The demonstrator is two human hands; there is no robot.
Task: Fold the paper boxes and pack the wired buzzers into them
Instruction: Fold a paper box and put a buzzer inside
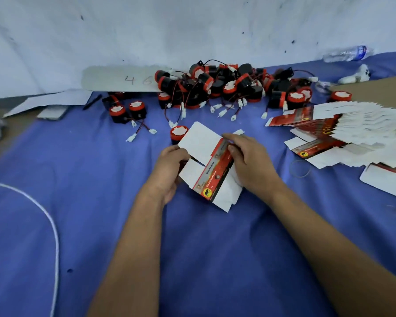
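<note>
Across the floor lay a blue cloth [82, 202], with a white sheet [192, 30] rising behind it. Against that sheet sat a heap of black-and-red buzzers [226, 85], their wires and white plugs trailing forward. To the right a fanned stack of flat boxes [343, 131] rested on the cloth. At the middle, both hands held one paper box [212, 165], its white flaps spread open: the left hand [169, 165] gripped its left edge, the right hand [249, 161] pinched its printed red side. One single buzzer [178, 133] stood just behind the box.
</note>
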